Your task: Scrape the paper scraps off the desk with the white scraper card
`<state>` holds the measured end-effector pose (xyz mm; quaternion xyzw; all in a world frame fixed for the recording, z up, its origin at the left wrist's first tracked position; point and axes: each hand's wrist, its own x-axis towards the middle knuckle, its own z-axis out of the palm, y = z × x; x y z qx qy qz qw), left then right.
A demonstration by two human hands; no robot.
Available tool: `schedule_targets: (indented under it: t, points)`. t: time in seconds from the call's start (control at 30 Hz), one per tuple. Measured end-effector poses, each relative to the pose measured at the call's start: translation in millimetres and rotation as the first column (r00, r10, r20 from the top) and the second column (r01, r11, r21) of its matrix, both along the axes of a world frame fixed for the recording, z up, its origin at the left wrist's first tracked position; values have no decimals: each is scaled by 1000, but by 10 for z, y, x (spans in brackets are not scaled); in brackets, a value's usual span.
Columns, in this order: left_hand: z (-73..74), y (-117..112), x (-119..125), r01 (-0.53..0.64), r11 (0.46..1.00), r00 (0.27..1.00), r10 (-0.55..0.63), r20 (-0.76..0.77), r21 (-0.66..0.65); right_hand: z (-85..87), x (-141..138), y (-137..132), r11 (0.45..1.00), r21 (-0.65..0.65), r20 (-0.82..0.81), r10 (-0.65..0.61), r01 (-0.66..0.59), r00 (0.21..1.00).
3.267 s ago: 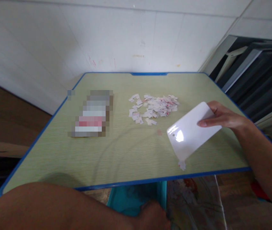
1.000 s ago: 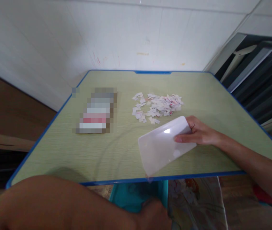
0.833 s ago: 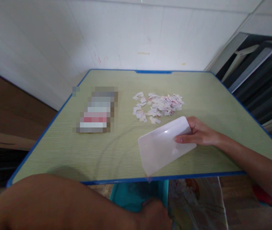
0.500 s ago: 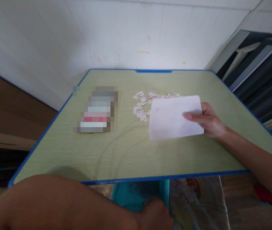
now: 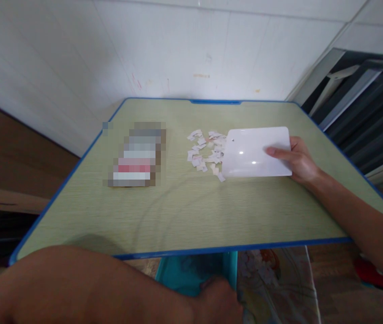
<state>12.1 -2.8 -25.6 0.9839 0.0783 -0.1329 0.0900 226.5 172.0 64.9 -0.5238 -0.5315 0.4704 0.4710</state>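
White board (image 5: 250,155) moved from near edge of table (image 5: 177,216) to paper scraps (image 5: 197,158), right hand (image 5: 302,163) I watch pinching its right end, scraps left of those fingers, partly hidden by board, left hand (image 5: 220,299) curled, teal bin (image 5: 177,274) beyond its fingers, I can't tell what they hold

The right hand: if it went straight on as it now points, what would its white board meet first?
Most likely the paper scraps at the left edge of the white board that the right hand holds, though the board's height is hard to judge.
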Motion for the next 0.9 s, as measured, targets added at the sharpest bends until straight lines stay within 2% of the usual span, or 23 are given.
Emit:
schedule_targets:
  t: [0.1, 0.3, 0.47, 0.67, 0.8, 0.9]
  points:
    - [8, 6, 12, 23, 997, 998, -28, -64, -78, 4, 12, 7, 999, 37, -9, -23, 23, 1000]
    - [8, 9, 9, 24, 993, 999, -28, -36, -111, 8, 90, 30, 982, -129, 79, 147, -136, 986]
    - [58, 24, 3, 43, 992, 995, -54, -88, -118, -2, 85, 28, 990, -104, 34, 104, -100, 994]
    - [123, 57, 39, 51, 989, 989, -69, -130, -138, 18, 101, 31, 967, -179, 90, 198, -180, 976]
    - [119, 60, 47, 43, 990, 986, -63, -153, -131, 15, 89, 29, 979, -137, 55, 159, -150, 986]
    - [105, 54, 39, 35, 991, 989, -53, -139, -130, 9, 83, 31, 973, -166, 67, 172, -159, 983]
